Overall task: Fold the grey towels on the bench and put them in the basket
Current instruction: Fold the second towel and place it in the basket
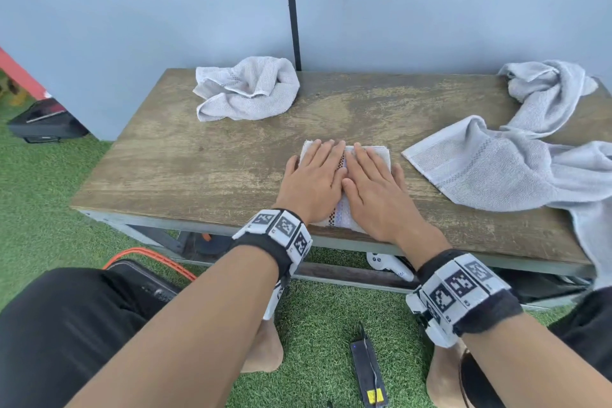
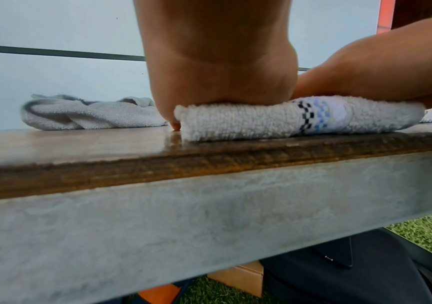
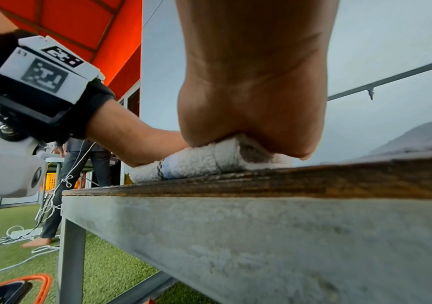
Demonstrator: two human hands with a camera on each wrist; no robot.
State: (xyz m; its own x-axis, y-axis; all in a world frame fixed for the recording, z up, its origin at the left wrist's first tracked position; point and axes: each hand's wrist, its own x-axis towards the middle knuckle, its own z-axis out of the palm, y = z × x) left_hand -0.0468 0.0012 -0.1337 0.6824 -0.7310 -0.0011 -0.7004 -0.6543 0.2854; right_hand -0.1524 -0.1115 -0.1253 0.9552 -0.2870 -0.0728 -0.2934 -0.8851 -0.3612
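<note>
A folded grey towel (image 1: 381,156) with a chequered stripe lies near the front edge of the wooden bench (image 1: 205,169). My left hand (image 1: 314,172) and right hand (image 1: 374,182) lie flat on it side by side, fingers straight, pressing it down. The left wrist view shows the folded towel (image 2: 248,121) squashed under my left hand (image 2: 217,82). In the right wrist view my right hand (image 3: 251,115) bears on the towel (image 3: 199,162). A crumpled grey towel (image 1: 246,89) lies at the back left. Another unfolded towel (image 1: 516,156) sprawls at the right.
A pale wall (image 1: 165,26) stands behind the bench. An orange-rimmed basket (image 1: 149,262) sits on the artificial grass at my left knee. A black device (image 1: 369,374) lies on the grass between my feet. A white controller (image 1: 387,263) lies under the bench.
</note>
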